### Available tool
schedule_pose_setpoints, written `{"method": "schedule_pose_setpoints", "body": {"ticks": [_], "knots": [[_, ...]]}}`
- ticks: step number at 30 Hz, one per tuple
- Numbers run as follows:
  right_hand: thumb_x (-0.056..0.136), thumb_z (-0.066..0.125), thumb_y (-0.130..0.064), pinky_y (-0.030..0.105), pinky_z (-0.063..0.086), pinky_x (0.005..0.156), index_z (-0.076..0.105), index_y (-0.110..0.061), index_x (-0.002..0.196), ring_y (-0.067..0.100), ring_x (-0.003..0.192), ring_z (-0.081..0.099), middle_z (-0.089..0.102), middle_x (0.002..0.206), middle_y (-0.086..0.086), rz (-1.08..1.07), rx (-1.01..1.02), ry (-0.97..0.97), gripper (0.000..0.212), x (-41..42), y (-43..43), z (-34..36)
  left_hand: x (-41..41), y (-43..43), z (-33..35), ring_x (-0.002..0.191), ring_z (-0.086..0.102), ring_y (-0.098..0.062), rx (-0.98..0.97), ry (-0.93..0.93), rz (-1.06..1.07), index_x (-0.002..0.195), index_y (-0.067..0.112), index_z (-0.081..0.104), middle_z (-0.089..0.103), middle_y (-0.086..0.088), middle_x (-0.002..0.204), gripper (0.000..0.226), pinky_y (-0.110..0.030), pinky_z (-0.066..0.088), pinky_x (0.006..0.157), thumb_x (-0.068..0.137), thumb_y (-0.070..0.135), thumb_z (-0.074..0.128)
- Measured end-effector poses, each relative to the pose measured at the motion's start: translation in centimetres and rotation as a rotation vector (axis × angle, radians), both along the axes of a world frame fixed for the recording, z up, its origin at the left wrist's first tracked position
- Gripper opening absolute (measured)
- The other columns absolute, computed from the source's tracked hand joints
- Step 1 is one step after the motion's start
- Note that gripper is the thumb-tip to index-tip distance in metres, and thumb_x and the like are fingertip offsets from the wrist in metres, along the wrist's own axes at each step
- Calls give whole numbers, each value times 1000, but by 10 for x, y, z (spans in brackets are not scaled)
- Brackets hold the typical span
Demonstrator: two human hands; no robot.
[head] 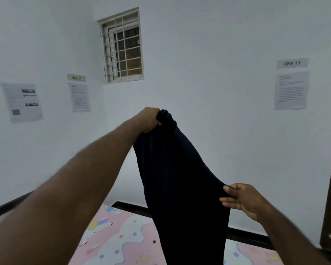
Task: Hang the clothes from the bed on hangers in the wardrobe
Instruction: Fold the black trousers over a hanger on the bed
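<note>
My right hand pinches the side edge of the dark garment between thumb and fingers, above the pink bed. Further out, my left hand grips its bunched top, fingers curled tight, and it hangs down. Beyond, a barred window sits in the white wall

The garment hangs above the bed, between both hands.

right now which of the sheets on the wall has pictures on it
The far-left sheet: it has small photos, while the middle sheet and the right sheet show only text.
</note>
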State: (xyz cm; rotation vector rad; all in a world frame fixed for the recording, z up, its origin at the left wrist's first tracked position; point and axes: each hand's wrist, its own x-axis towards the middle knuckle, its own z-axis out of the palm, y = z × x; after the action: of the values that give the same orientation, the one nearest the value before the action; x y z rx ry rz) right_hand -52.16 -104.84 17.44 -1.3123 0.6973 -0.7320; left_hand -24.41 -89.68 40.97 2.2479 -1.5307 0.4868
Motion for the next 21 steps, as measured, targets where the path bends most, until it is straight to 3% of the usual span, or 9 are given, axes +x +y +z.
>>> {"method": "schedule_pose_setpoints", "body": {"ticks": [6, 11, 17, 21], "knots": [[96, 59, -7, 39, 60, 69, 59, 5, 93, 37, 86, 72, 69, 95, 25, -93, -66, 46, 13, -41, -79, 23, -33, -75, 3, 108, 55, -32, -72, 12, -48, 114, 0, 54, 59, -19, 119, 28, -34, 42, 87, 92, 16, 61], [94, 61, -6, 28, 60, 58, 55, -4, 84, 19, 62, 72, 64, 82, 17, -230, -258, -2, 12, -54, -106, 82, -36, -90, 23, 109, 54, -36, -295, -13, -92, 113, -1, 54, 59, -22, 117, 27, -35, 39, 87, 93, 16, 59], [90, 69, -9, 31, 60, 73, 60, -9, 81, 20, 73, 72, 68, 84, 12, -359, -443, -60, 12, -47, -56, 98, -9, -37, 3, 107, 58, -35, -518, 47, -120, 111, 2, 59, 64, -19, 113, 27, -37, 44, 88, 87, 14, 57], [89, 70, -10, 32, 58, 77, 64, -12, 83, 23, 81, 72, 71, 84, 11, -455, -402, -47, 9, -27, 23, 25, 6, 37, -88, 99, 60, -16, -539, 140, -189, 109, 14, 66, 66, 0, 107, 26, -15, 40, 78, 84, 14, 56]]}}
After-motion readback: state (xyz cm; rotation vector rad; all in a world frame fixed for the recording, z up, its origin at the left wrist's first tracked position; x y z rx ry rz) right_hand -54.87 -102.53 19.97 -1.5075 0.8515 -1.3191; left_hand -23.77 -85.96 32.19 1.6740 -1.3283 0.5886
